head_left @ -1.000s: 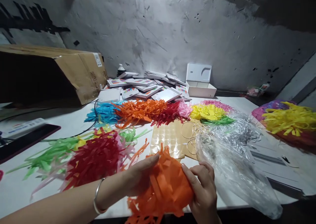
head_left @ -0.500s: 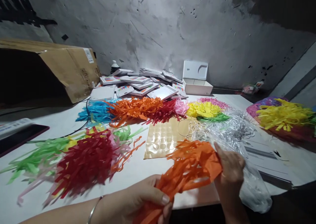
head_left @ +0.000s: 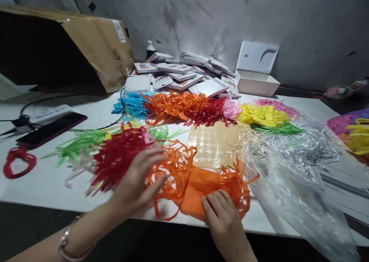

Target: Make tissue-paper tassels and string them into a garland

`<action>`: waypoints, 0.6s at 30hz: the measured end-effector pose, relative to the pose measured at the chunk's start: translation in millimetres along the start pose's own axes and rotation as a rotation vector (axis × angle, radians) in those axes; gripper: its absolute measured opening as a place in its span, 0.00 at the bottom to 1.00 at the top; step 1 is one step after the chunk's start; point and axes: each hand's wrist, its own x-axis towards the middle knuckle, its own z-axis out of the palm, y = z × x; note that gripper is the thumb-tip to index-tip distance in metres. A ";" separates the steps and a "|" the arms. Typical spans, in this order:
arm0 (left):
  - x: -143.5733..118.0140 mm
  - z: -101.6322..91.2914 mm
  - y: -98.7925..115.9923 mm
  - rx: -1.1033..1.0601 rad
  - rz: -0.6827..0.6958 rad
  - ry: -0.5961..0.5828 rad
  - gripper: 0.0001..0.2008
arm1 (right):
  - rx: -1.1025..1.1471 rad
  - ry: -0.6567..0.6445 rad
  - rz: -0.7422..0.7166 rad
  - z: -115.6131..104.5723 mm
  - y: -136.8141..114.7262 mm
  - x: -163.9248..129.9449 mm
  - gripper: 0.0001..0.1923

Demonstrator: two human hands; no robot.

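Orange fringed tissue paper (head_left: 201, 185) lies flat on the white table (head_left: 43, 185) at the near edge, just in front of the sticker-dot sheet (head_left: 213, 144). Left hand (head_left: 138, 181), fingers spread open & blurred, rests on the paper's left fringe beside the red fringe bundle (head_left: 121, 156). Right hand (head_left: 221, 216) presses flat on its near edge, fingers out, not gripping; clear plastic bag (head_left: 291, 189) just right of the paper.

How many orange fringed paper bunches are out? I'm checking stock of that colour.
2: one orange bunch at the near table edge under both hands, another in the far row between blue and red. More may be hidden.
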 end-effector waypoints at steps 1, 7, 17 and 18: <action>-6.8 8.5 7.4 0.010 0.159 -0.121 0.19 | 0.016 -0.015 0.004 1.9 -1.2 1.1 0.17; -18.6 52.2 23.1 0.020 0.363 -0.591 0.07 | 0.109 -0.106 0.027 -12.0 1.2 -3.0 0.11; -33.3 45.1 -1.9 -0.107 0.254 -0.534 0.04 | 0.297 -0.140 0.163 -25.2 2.9 -21.0 0.12; -33.7 45.6 -1.1 -0.112 0.245 -0.541 0.04 | 0.319 -0.144 0.194 -24.8 2.7 -20.0 0.11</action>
